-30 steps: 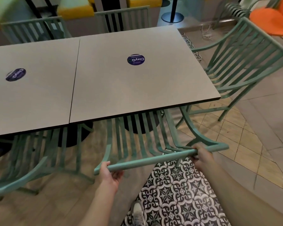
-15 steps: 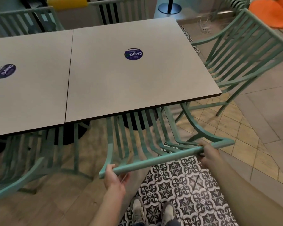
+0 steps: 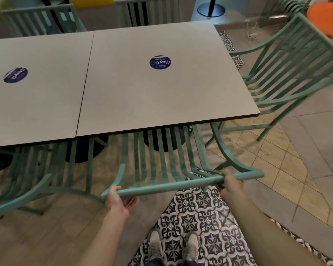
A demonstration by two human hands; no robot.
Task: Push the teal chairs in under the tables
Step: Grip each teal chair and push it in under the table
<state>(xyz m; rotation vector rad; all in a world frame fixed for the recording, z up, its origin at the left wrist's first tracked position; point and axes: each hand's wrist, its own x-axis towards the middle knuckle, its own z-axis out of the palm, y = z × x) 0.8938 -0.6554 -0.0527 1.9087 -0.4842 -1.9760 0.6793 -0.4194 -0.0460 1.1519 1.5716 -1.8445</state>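
Two grey square tables pushed together make one long surface [image 3: 123, 89], each with a round purple ClayG sticker [image 3: 160, 62] in the middle. The teal slatted chair [image 3: 161, 162] being handled sits at the near edge of the right table, seat partly under the top, its back rail sticking out toward the person. Another teal chair [image 3: 288, 73] stands off the right corner, angled and not tucked in. Left hand [image 3: 118, 202] has its grip curled around the rail's left end; right hand [image 3: 231, 184] is wrapped round it near the right corner. Pale sneakers [image 3: 173, 246] on patterned tile.
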